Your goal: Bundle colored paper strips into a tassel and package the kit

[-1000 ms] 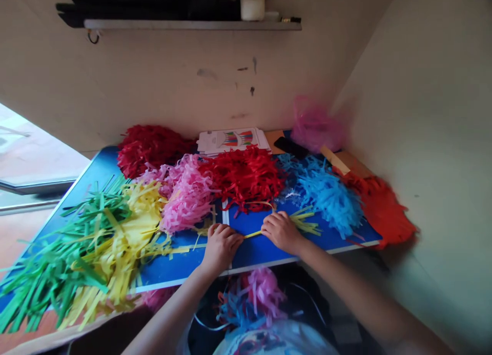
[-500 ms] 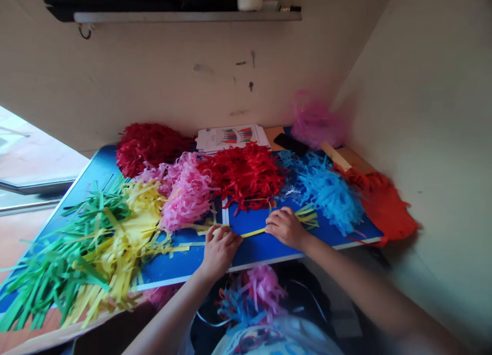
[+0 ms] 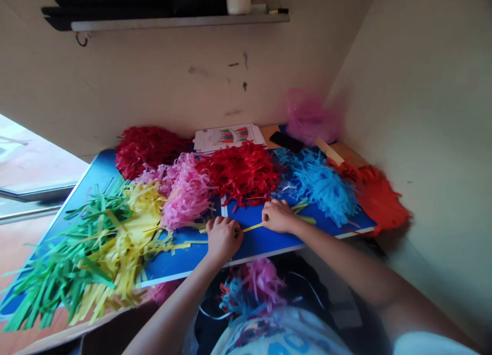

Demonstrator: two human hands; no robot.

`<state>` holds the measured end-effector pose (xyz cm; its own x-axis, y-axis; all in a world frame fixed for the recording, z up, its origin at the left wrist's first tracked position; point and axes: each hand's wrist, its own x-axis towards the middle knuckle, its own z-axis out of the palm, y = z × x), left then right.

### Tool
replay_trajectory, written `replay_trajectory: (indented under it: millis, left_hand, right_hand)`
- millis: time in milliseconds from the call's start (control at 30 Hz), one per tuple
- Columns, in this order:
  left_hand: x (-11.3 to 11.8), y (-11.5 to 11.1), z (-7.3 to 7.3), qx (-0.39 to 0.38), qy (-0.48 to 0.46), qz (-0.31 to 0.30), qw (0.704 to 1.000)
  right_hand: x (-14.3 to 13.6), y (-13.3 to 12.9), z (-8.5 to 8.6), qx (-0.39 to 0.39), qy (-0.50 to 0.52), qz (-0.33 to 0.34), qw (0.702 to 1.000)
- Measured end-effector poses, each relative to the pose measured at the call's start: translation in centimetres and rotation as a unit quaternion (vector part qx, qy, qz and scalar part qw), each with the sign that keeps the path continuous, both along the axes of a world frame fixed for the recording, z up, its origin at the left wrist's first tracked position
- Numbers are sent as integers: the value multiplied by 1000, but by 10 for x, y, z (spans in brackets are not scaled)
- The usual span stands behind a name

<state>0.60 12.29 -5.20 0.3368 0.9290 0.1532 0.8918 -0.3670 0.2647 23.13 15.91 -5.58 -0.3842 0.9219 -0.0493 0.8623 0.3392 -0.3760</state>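
Observation:
A narrow twisted length of yellow tissue paper (image 3: 252,227) stretches between my two hands just above the blue table. My left hand (image 3: 224,238) is closed round its left part. At the other end, my right hand (image 3: 277,215) grips it with curled fingers, and a yellow-green fringed end (image 3: 305,219) spreads out to the right beyond that hand. Red shredded tissue paper (image 3: 244,173) lies right behind both hands. Left of them is a pink fringed heap (image 3: 187,191), then yellow fringe (image 3: 142,227) and green fringe (image 3: 77,262).
The blue table (image 3: 165,265) stands against the wall. Blue fringe (image 3: 326,188) and orange paper (image 3: 384,201) lie to the right. At the back are printed sheets (image 3: 230,137), a black phone (image 3: 286,141) and a pink plastic bag (image 3: 311,119). A shelf (image 3: 180,21) hangs above.
My hands have tightened on the yellow strip and rolled slightly, and the stretch between them looks thinner. The camera view has shifted a little; the heaps stay in place.

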Motion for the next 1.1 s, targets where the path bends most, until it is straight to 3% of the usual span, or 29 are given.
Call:
replay_trajectory:
  millis: [100,233,400,500,600,667,733,800,867,967,1033,1100]
  left_hand:
    - [7,-3,2,39,12,-65,997]
    - [7,-5,-6,138,32,-141,980]
    - [6,-3,-7,125,29,-155,979]
    - [7,-2,-6,115,23,-143,983]
    - [8,-2,-4,130,19,-120,984]
    - [5,-5,6,165,-1,-118,979]
    - [-1,-12,25,215,-46,-140,966]
    - [-7,-22,50,248,-86,-180,948]
    - [-12,-30,75,259,-93,-214,937]
    - [-12,-38,99,265,-109,-236,929]
    - [-10,-41,103,259,-147,-226,927]
    - [-7,-46,98,241,-194,-191,931]
  right_hand:
    - [-3,4,6,7,-22,10,1000]
    - [-8,-7,13,80,-39,61,994]
    - [-19,-18,2,155,-41,193,968]
    - [-21,-14,-6,164,-30,194,967]
    - [-23,-14,1,170,-6,171,970]
    - [-24,-23,16,174,9,147,974]
    - [-23,-37,38,161,54,118,978]
    - [-21,-50,62,72,176,94,977]
    - [-18,-59,83,-123,336,83,930]
    - [-19,-62,95,-364,484,40,795]
    - [-24,-65,89,-405,538,3,739]
    - [-31,-72,78,-385,592,-16,708]
